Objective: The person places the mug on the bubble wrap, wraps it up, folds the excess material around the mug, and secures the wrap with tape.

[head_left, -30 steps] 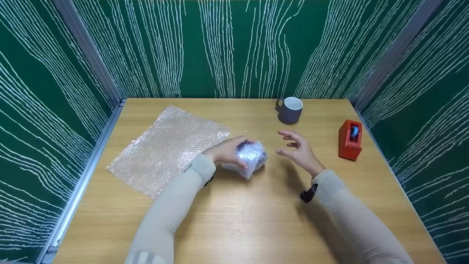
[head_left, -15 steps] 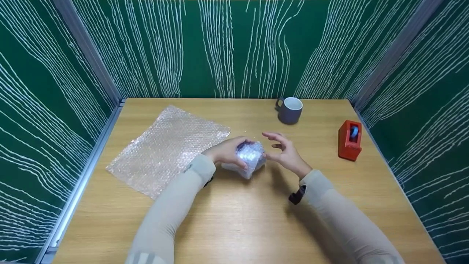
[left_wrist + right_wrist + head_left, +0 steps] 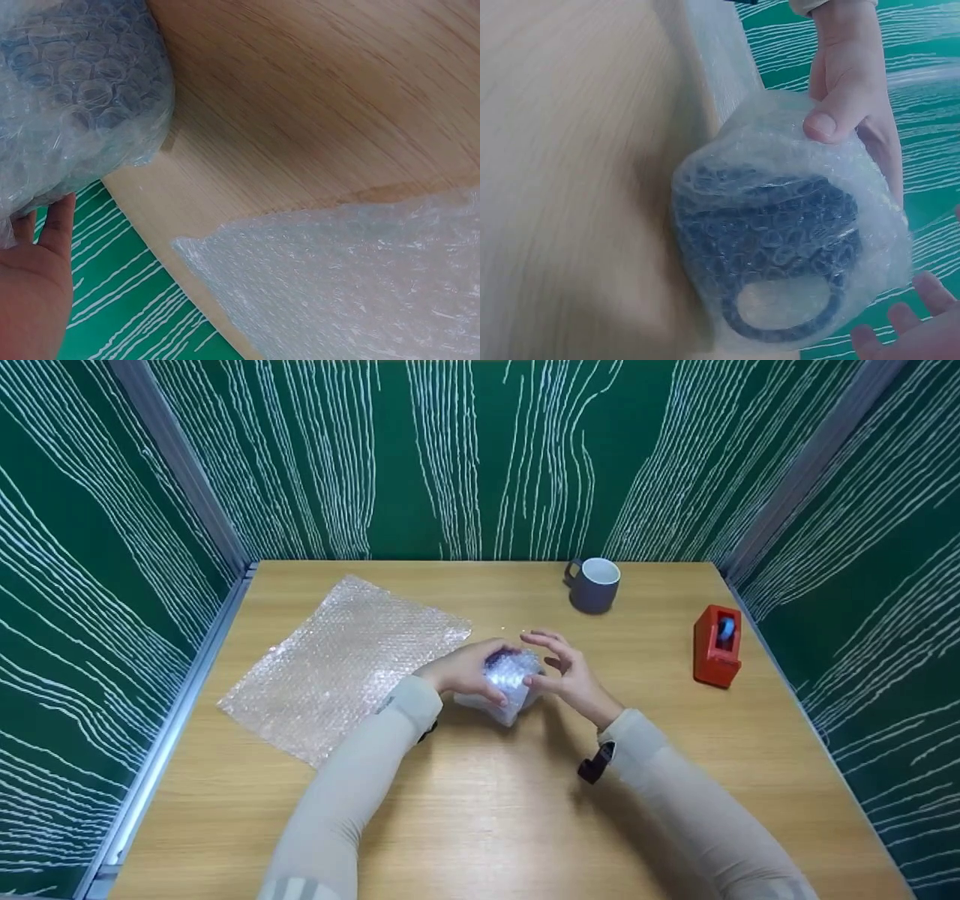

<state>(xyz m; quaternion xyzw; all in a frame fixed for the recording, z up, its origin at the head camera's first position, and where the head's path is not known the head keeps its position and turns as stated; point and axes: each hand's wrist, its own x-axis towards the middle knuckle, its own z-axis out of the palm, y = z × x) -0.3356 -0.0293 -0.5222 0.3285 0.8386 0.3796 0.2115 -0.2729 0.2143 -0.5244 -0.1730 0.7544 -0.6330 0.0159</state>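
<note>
A dark mug wrapped in bubble wrap [image 3: 511,681] sits on the table between my hands. Through the plastic its handle shows in the right wrist view, where the wrapped mug [image 3: 772,217] fills the middle. My left hand [image 3: 466,669] grips it from the left, thumb on the near side; some of its fingers are hidden behind the wrap. On the other side my right hand [image 3: 576,681] hovers with fingers spread and loosely bent, its thumb at the wrap's right edge. Whether that thumb touches, I cannot tell. In the right wrist view, the right hand's fingertips [image 3: 904,319] lie close beside the wrap.
A flat sheet of bubble wrap [image 3: 345,667] lies left of my left hand. At the back stands an unwrapped grey mug [image 3: 594,591]. A red tape dispenser [image 3: 716,649] is near the table's right edge. Green walls [image 3: 390,457] enclose three sides.
My right hand has moved left, from well apart up to the wrapped mug's right side. My left hand and the wrapped mug have stayed in place.
</note>
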